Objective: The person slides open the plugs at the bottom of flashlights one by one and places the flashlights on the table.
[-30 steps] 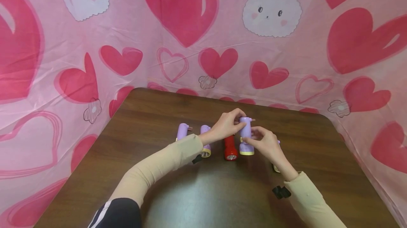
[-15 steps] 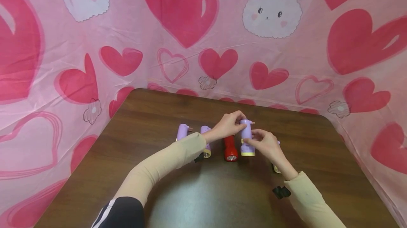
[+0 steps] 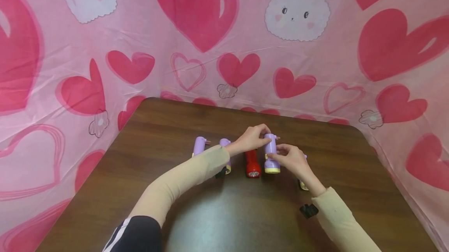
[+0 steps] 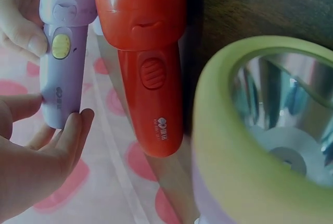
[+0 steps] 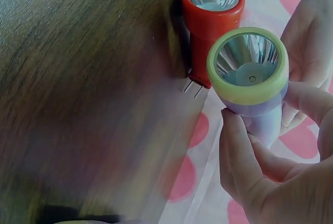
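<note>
Both hands hold one purple flashlight (image 3: pixel 271 148) with a yellow rim, right of the table's middle. My left hand (image 3: pixel 250 139) pinches its tail end, where metal plug prongs stick out. With thumb and fingers, my right hand (image 3: pixel 292 160) grips it near the head, by the yellow switch (image 4: pixel 61 46). Its lens (image 5: pixel 247 60) faces the right wrist camera. Just left of it lies a red flashlight (image 3: pixel 253 164), also with prongs at its tail in the right wrist view. Under the left forearm another purple flashlight (image 3: pixel 225 142) is partly hidden.
A further purple flashlight (image 3: pixel 199 145) lies at the left, partly behind the sleeve. One more flashlight (image 3: pixel 303 185) is mostly hidden behind the right wrist. The brown wooden table (image 3: pixel 210 213) meets a pink heart-patterned cloth (image 3: pixel 196 72) at its back and sides.
The held purple flashlight and both hands have come down slightly toward the near side. The grips look unchanged, and the other flashlights stay put.
</note>
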